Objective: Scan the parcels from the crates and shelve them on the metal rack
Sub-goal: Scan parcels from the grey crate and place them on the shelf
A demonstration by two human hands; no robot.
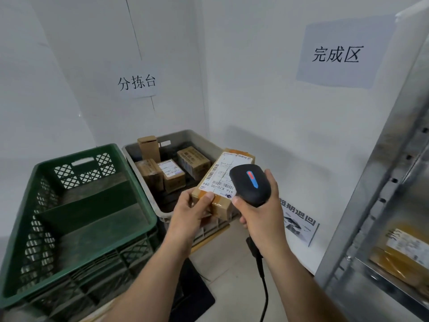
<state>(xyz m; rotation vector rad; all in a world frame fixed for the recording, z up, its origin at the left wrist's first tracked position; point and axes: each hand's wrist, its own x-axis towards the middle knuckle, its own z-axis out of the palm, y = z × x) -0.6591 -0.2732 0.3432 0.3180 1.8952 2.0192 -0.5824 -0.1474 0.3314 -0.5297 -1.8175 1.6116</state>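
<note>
The left hand (190,211) grips a taped brown parcel (218,175), white label up; the right hand (262,212) holds a scanner (251,184), hiding the label's corner.

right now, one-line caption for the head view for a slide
Left hand holds a labelled parcel by the grey crate while the right hand aims a black scanner at it.
</note>
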